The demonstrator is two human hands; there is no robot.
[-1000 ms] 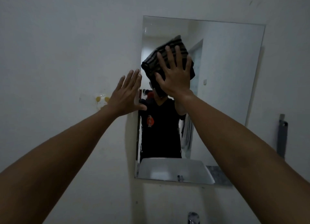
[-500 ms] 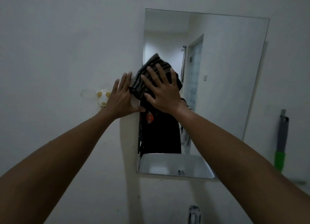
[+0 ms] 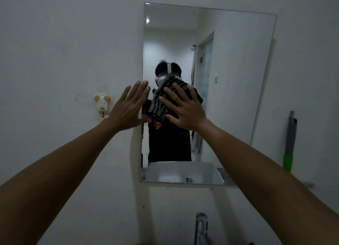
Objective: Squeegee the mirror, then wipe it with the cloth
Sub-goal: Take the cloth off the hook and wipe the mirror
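A frameless rectangular mirror (image 3: 238, 70) hangs on the white wall. My right hand (image 3: 185, 109) lies flat with spread fingers on a dark striped cloth (image 3: 161, 101), pressing it against the mirror's left-middle part. My left hand (image 3: 128, 109) is open, fingers apart, flat against the wall at the mirror's left edge, holding nothing. A squeegee with a grey and green handle (image 3: 289, 144) stands against the wall to the right of the mirror. The cloth's lower part is hidden behind my right hand.
An animal-shaped wall hook (image 3: 101, 103) sits left of the mirror. A chrome tap (image 3: 200, 226) rises at the bottom centre. The mirror reflects a person in a dark shirt, a white basin and a doorway.
My right hand has slid the cloth down from the mirror's upper left to its left-middle part. My left hand has stayed by the mirror's left edge.
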